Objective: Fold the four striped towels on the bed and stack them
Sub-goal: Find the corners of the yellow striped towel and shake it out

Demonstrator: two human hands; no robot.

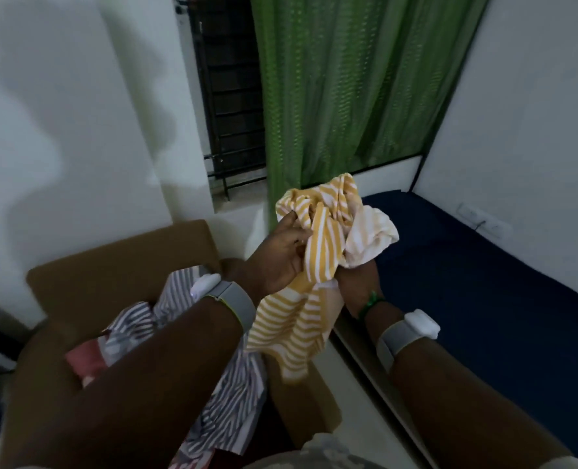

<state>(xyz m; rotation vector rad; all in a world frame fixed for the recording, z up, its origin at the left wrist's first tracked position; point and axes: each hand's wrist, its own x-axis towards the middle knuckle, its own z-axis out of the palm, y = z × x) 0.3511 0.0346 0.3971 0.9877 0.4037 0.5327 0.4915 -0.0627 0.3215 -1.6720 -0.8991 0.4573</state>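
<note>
At 12 o'clock both hands, left and right, grasp the bunched yellow towel; right fingers hidden; no writing readable.

Right hand mostly hidden under bunched yellow-and-white striped towel. Grey-striped cloth partly covered by left forearm. Dark blue bed cut off at right edge.

One head-worn wide-angle view looks forward and down from the person's own standpoint; both forearms rise from the bottom edge, close to the lens; beyond them it faces a green pleated fabric curtain and white walls, bent by the lens.
</note>
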